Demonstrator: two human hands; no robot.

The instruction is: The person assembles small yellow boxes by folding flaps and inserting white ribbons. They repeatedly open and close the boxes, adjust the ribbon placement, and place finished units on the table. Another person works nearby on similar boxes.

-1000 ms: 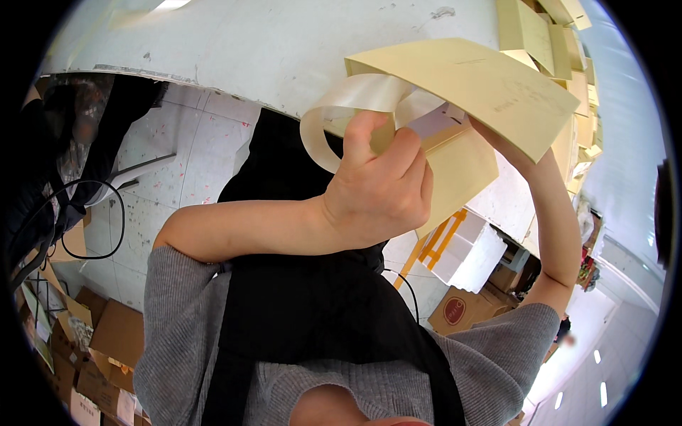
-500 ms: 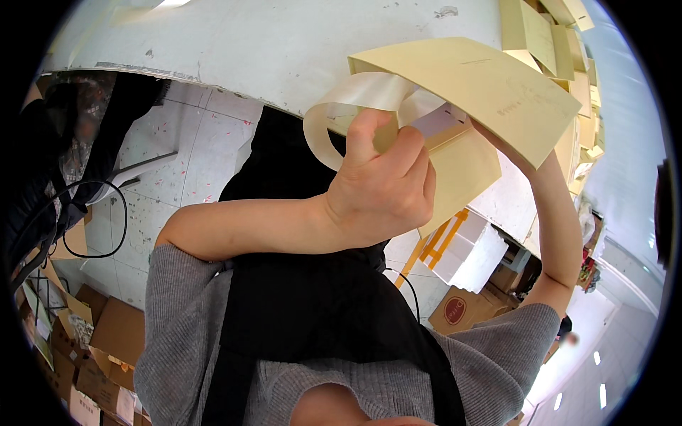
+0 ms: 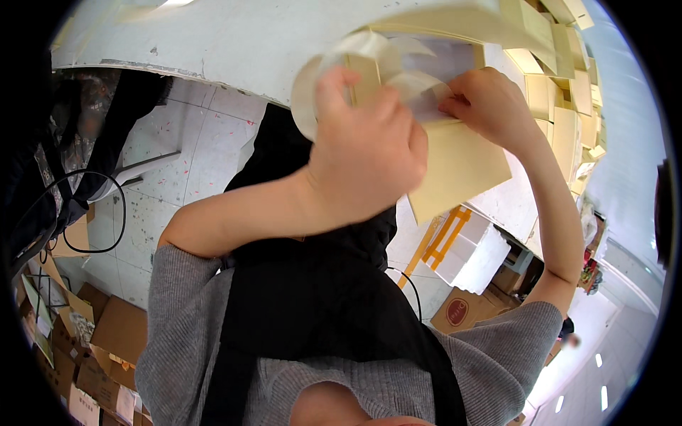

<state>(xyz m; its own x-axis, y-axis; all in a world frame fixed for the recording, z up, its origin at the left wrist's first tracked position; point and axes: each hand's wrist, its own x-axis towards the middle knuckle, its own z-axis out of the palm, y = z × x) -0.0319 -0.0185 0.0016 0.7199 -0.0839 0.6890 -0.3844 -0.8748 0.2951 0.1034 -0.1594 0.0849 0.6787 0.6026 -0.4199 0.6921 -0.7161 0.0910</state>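
Note:
A pale yellow cardboard box (image 3: 460, 167) stands open on the table, one flap hanging toward me and its whitish inside showing. My left hand (image 3: 369, 149), smeared by motion, is closed at the box's left side, with a glossy white ribbon (image 3: 304, 96) looping around and behind its fingers. The ribbon curls over the box opening toward my right hand (image 3: 491, 106). That hand is closed in a pinch at the ribbon's other part, just over the box's near right edge. The blurred upper flap is lifted at the far side.
More pale yellow boxes (image 3: 561, 53) are stacked at the right of the white table (image 3: 234, 42). Below it are a white foam box (image 3: 469, 252) with orange tape and a brown carton (image 3: 460, 311). Another person's dark-clothed legs (image 3: 124, 128) and a black cable (image 3: 124, 213) are at left.
The upper flap has swung up and away, uncovering the box's inside. My right hand has come from under it to the near edge. My left hand has moved up and left with the ribbon.

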